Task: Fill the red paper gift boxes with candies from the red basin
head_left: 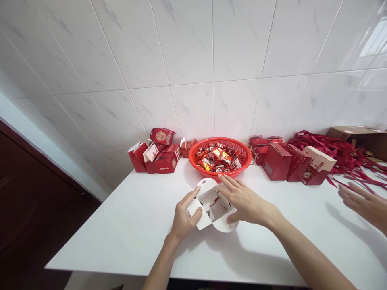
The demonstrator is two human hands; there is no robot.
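Note:
An opened box with a white inside stands on the white table, its rounded and square flaps spread outward. My left hand grips its left side, the thumb on a square flap. On the right side my right hand holds the box between thumb and fingers. Just behind the box, a red plastic basket holds several small wrapped packets, mostly red.
Red boxes stand at the back left, more red boxes at the back right. Dark red ribbons lie beside a cardboard box. Another person's hand hovers over the right side of the table.

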